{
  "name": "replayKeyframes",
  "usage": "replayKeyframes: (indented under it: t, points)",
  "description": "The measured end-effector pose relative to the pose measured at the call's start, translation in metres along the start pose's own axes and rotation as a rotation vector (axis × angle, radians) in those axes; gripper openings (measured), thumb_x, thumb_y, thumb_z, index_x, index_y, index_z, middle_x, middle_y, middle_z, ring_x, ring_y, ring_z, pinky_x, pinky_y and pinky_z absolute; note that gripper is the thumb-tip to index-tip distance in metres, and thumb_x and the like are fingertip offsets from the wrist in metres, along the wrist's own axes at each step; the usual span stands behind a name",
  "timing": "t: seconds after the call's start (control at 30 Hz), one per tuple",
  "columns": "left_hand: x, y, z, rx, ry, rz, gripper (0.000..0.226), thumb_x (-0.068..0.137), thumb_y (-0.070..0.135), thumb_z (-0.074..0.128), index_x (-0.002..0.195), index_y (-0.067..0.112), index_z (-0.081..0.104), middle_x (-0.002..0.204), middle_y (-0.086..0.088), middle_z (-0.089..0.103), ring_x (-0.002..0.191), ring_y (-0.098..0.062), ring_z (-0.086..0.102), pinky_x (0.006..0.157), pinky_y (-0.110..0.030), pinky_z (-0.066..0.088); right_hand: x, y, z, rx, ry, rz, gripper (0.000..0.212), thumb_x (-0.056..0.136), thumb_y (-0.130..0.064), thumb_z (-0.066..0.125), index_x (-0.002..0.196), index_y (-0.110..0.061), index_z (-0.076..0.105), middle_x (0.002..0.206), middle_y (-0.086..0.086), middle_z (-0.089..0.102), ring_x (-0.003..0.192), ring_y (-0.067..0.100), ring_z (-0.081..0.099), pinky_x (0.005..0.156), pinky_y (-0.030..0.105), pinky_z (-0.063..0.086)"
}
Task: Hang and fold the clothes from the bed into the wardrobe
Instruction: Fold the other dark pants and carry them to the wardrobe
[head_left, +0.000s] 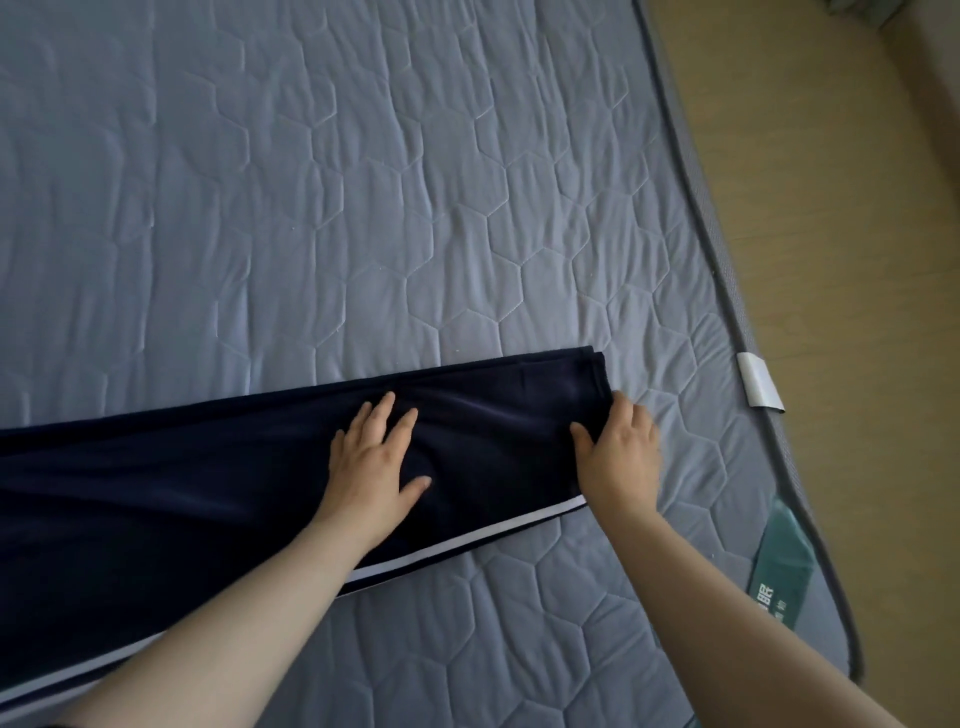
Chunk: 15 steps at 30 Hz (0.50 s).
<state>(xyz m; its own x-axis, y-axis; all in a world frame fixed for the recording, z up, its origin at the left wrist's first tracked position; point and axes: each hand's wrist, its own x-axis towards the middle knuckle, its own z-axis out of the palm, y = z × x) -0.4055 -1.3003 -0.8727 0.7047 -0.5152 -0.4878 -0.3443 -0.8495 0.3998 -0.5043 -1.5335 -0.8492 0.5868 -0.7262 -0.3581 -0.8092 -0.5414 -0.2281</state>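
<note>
Navy trousers (208, 493) cut off at left edge, right hand (618, 452) blurred, green label (782, 556) print too small to read

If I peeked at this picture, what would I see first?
The long dark navy trousers with a white side stripe, lying flat across the near part of the pale blue-grey quilted mattress. Next, the two bare hands on them: the left hand pressed flat on the cloth, the right hand pinching their right end.
</note>
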Motion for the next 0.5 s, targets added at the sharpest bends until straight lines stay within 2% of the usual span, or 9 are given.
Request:
replayKeyframes:
  t: [0.03, 0.1, 0.2, 0.27, 0.37, 0.43, 0.5]
  points:
    - [-0.006, -0.001, -0.005, -0.073, 0.059, 0.005, 0.070, 0.089, 0.036, 0.062, 0.148, 0.020, 0.029, 0.160, -0.002, 0.008, 0.147, -0.023, 0.007, 0.120, -0.043, 0.015, -0.008, -0.008, -0.002, 0.001, 0.038, -0.054, 0.057, 0.094, -0.032, 0.057, 0.142, -0.009, 0.036, 0.142, 0.012, 0.040, 0.130, 0.029, 0.038, 0.107, 0.044, 0.035]
    - [-0.017, -0.004, -0.016, -0.194, 0.146, -0.016, 0.051, 0.090, 0.029, 0.062, 0.137, 0.014, 0.047, 0.150, -0.002, 0.032, 0.139, -0.021, 0.028, 0.114, -0.033, 0.029, -0.024, -0.026, -0.006, 0.002, 0.055, -0.185, 0.052, 0.094, -0.029, 0.058, 0.140, -0.010, 0.042, 0.140, 0.010, 0.043, 0.128, 0.028, 0.040, 0.105, 0.041, 0.037]
    - [-0.042, -0.019, -0.036, -0.304, 0.216, -0.100, 0.037, 0.091, 0.024, 0.060, 0.126, 0.012, 0.056, 0.130, -0.002, 0.052, 0.121, -0.019, 0.048, 0.100, -0.026, 0.039, -0.057, -0.061, -0.005, 0.071, -0.079, -0.309, 0.039, 0.094, -0.027, 0.058, 0.131, -0.013, 0.052, 0.129, 0.004, 0.051, 0.113, 0.023, 0.051, 0.085, 0.031, 0.045]
    - [-0.064, -0.037, -0.049, -0.361, 0.238, -0.174, 0.032, 0.092, 0.022, 0.059, 0.122, 0.012, 0.059, 0.123, -0.003, 0.056, 0.112, -0.018, 0.054, 0.093, -0.027, 0.044, -0.081, -0.086, 0.001, 0.112, -0.178, -0.326, 0.034, 0.095, -0.027, 0.056, 0.126, -0.016, 0.054, 0.124, 0.000, 0.053, 0.102, 0.020, 0.058, 0.076, 0.029, 0.046]
    - [-0.104, -0.083, -0.064, -0.413, 0.262, -0.243, 0.028, 0.093, 0.019, 0.059, 0.119, 0.010, 0.060, 0.118, -0.004, 0.059, 0.107, -0.018, 0.057, 0.091, -0.029, 0.047, -0.117, -0.130, 0.022, 0.141, -0.288, -0.341, 0.028, 0.095, -0.025, 0.053, 0.122, -0.016, 0.056, 0.118, 0.001, 0.057, 0.097, 0.018, 0.061, 0.080, 0.030, 0.048]
    - [-0.129, -0.121, -0.072, -0.400, 0.255, -0.241, 0.034, 0.092, 0.018, 0.059, 0.125, 0.010, 0.058, 0.124, -0.004, 0.058, 0.113, -0.019, 0.056, 0.096, -0.029, 0.045, -0.140, -0.164, 0.041, 0.181, -0.362, -0.357, 0.028, 0.095, -0.023, 0.053, 0.122, -0.017, 0.056, 0.115, 0.000, 0.058, 0.093, 0.014, 0.058, 0.081, 0.025, 0.046]
    - [-0.149, -0.163, -0.076, -0.335, 0.203, -0.228, 0.049, 0.092, 0.020, 0.060, 0.138, 0.012, 0.048, 0.142, -0.006, 0.046, 0.130, -0.022, 0.043, 0.108, -0.030, 0.035, -0.162, -0.202, 0.064, 0.203, -0.428, -0.399, 0.030, 0.095, -0.022, 0.053, 0.124, -0.018, 0.056, 0.115, -0.001, 0.058, 0.093, 0.010, 0.055, 0.080, 0.019, 0.042]
